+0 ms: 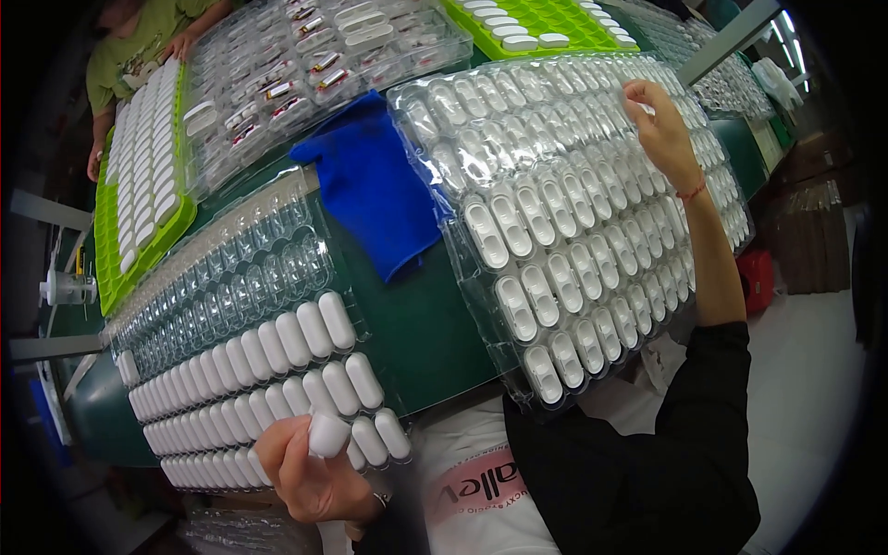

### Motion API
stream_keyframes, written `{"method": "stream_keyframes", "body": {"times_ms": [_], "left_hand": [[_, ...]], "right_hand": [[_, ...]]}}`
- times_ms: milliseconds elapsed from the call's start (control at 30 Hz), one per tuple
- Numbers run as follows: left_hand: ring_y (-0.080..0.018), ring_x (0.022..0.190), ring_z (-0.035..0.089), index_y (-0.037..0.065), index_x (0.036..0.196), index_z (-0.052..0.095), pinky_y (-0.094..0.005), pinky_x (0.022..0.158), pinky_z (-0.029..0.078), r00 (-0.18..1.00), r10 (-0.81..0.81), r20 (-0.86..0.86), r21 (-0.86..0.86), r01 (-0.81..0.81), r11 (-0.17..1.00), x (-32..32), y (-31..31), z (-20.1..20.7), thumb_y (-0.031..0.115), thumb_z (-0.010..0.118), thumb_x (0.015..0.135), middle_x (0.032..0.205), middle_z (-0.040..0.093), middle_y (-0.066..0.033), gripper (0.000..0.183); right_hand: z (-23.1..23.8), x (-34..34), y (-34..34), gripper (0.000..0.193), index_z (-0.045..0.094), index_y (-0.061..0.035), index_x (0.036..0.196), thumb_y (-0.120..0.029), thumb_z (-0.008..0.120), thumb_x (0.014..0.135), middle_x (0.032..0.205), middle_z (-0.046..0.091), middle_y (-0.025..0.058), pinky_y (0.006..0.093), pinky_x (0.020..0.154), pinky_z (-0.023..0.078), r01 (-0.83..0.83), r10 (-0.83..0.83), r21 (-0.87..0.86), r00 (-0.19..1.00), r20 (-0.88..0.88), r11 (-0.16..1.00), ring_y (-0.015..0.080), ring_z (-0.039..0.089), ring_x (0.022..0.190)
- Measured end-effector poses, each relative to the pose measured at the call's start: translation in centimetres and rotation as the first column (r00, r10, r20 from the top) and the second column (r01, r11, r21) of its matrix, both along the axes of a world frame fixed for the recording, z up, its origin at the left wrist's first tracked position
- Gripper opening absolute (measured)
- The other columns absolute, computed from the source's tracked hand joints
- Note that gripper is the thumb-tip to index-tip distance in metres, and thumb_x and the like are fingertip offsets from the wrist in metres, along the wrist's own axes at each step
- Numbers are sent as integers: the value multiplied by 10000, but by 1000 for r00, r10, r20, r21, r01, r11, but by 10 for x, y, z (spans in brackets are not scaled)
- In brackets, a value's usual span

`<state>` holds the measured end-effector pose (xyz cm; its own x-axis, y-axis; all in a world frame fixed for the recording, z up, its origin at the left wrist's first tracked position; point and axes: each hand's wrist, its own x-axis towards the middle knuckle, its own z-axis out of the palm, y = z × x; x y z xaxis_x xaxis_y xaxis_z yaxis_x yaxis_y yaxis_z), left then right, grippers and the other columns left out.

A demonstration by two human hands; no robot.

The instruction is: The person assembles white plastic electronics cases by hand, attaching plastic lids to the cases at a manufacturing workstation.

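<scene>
My left hand [310,476] is closed on a white rounded plastic case [329,435], pinched between thumb and fingers. It hangs over the near edge of a clear blister tray [250,277], where rows of white oblong cases [245,356] lie smooth side up. At the far right, my right hand [661,134] reaches over another clear blister tray [462,250]. Its fingers are bent together at the thumb; a bit of white shows there, too small to name. White open shells [560,208] with hollow insides fill that tray's near rows.
A blue cloth [375,190] lies on the green table [416,342] between the trays. Beyond are a green tray [109,250] of white cases and clear trays of small parts [287,83]. Another person [139,46] works at the far left. A second green tray [458,20] stands at the back.
</scene>
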<state>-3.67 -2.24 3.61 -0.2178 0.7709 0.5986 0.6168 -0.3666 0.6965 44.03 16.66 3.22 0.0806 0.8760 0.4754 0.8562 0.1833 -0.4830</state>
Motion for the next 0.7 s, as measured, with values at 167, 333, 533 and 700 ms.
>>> {"method": "stream_keyframes", "body": {"times_ms": [167, 333, 533, 700], "left_hand": [[-216, 977, 579, -58, 1154, 559, -329, 884, 484, 801, -139, 582, -160, 281, 946, 23, 9, -9, -121, 686, 776, 1108, 583, -152, 404], [-212, 1113, 570, -50, 1228, 493, -319, 931, 487, 568, -116, 815, -190, 451, 872, 36, 11, -6, -99, 647, 842, 1216, 568, -182, 418], [-198, 1033, 606, -52, 1206, 511, -310, 894, 509, 578, -149, 802, -213, 510, 833, 31, 5, -14, -81, 674, 841, 1204, 580, -173, 401], [-184, 1047, 594, -52, 1207, 506, -311, 908, 502, 516, -165, 840, -175, 547, 819, 30, 1, -20, -76, 678, 842, 1198, 581, -162, 404]], "right_hand": [[30, -166, -35, 206, 632, -20, 1124, -123, 599, 948, 1028, 656, 58, 262, 829, 501, -738, 459, -196, 580, -673, 646, 119, 605, 965], [30, -236, -65, 448, 529, -66, 1275, -61, 685, 855, 1028, 629, 56, 286, 854, 501, -891, 504, -239, 421, -754, 387, 144, 593, 1004], [20, -258, -77, 490, 464, -11, 1292, -122, 709, 881, 1059, 639, 80, 313, 905, 514, -932, 155, -165, 224, -962, 323, 145, 609, 1037], [11, -265, -78, 510, 438, -27, 1311, -172, 696, 896, 1061, 643, 123, 312, 846, 517, -950, -106, -198, 177, -979, 241, 172, 611, 1034]]}}
